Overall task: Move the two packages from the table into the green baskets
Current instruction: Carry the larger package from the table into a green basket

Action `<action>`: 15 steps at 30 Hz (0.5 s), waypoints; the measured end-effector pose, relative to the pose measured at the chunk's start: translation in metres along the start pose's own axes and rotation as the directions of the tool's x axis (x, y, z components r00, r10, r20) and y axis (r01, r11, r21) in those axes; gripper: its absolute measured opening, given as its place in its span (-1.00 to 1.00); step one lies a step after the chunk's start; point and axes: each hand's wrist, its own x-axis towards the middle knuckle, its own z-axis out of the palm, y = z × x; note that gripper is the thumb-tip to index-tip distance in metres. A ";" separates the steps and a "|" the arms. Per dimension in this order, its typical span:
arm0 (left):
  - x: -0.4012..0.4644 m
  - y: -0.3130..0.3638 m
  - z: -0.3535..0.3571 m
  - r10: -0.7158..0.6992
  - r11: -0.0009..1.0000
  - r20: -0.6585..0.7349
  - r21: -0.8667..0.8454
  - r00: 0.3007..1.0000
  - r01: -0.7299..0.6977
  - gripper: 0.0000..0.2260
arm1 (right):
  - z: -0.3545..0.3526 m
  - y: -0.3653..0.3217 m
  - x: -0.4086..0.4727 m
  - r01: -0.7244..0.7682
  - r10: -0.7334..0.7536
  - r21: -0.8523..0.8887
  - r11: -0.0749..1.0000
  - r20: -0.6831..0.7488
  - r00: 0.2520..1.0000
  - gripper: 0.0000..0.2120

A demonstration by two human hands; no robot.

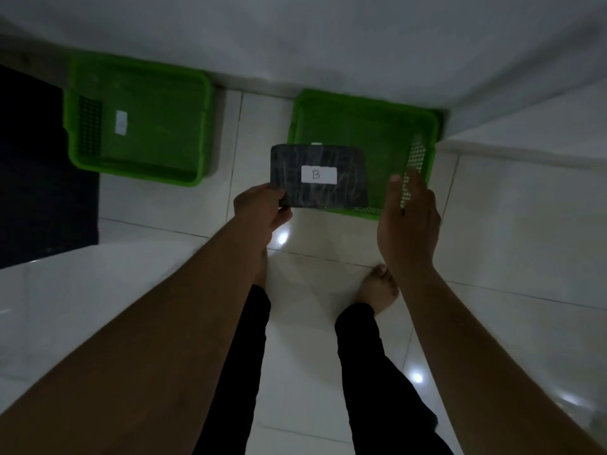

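A dark flat package (341, 159) with a white label marked "B" hangs above the near left part of the right green basket (368, 126). My left hand (259, 208) grips the package's near left corner. My right hand (409, 221) is held to the right of the package, apart from it, fingers spread and empty. The left green basket (164, 126) stands on the floor by the wall, with a white label on its inner left wall. I see no package inside either basket.
Both baskets sit on white floor tiles against a pale wall (328, 44). A dark mat (39, 165) lies at the left. My bare feet (377, 287) and black trouser legs stand just before the baskets. A raised white ledge (542, 142) borders the right.
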 end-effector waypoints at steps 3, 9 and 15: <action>0.037 -0.001 0.020 0.040 0.999 0.026 0.006 0.999 -0.040 -0.79 | 0.030 0.021 0.021 0.006 -0.006 0.009 1.000 0.009 1.000 -0.50; 0.097 0.008 0.072 0.076 0.979 0.018 0.186 0.997 -0.078 -0.89 | 0.072 0.056 0.075 -0.027 0.027 -0.007 1.000 0.009 1.000 -0.48; 0.134 0.008 0.123 0.096 0.952 0.014 0.290 0.995 -0.096 -0.89 | 0.091 0.086 0.123 0.003 -0.001 0.023 1.000 -0.085 0.996 -0.52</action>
